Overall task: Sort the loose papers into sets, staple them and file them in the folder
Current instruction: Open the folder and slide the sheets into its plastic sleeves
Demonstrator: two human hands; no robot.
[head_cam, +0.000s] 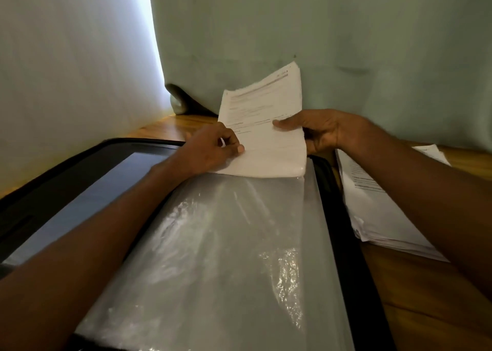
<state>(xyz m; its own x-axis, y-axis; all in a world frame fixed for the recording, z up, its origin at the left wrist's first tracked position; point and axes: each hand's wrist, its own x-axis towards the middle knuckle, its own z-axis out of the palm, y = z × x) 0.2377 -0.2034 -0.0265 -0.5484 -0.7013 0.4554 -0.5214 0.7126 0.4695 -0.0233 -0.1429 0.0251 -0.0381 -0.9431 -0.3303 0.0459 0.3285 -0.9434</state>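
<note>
Head view: we look down along both forearms at an open folder on a wooden table.
Folder cover (80, 191): black-edged, lying open to the left of our left hand, its dark inner panel catching a bluish sheen.
Left hand (213, 148): curled at the near left edge of the paper set; thumb and forefinger pinch the margin where the sheets meet the mouth of the sleeve.
Clear sleeve (226, 257): glossy plastic pocket, the top one of the folder's stack, stretching from just under both hands back toward us, with glare streaks across it.
Paper set (263, 127): a thick bundle of printed white sheets held between our two hands, tilted up away from us; its lower edge sits at the far opening of the sleeve, and we cannot tell how far it has entered.
Right hand (319, 132): clamped on the right edge of the set, thumb flat across the printed face, fingers hidden behind the sheets.
Folder rim (343, 231): black border running under our right forearm, just right of the sleeve.
Loose papers (378, 207): a fanned pile of printed pages on the table (426, 297), beyond the rim and partly covered by our right forearm.
Curtain (346, 31): pale green cloth hanging behind the hands, touching the top corner of the set.
</note>
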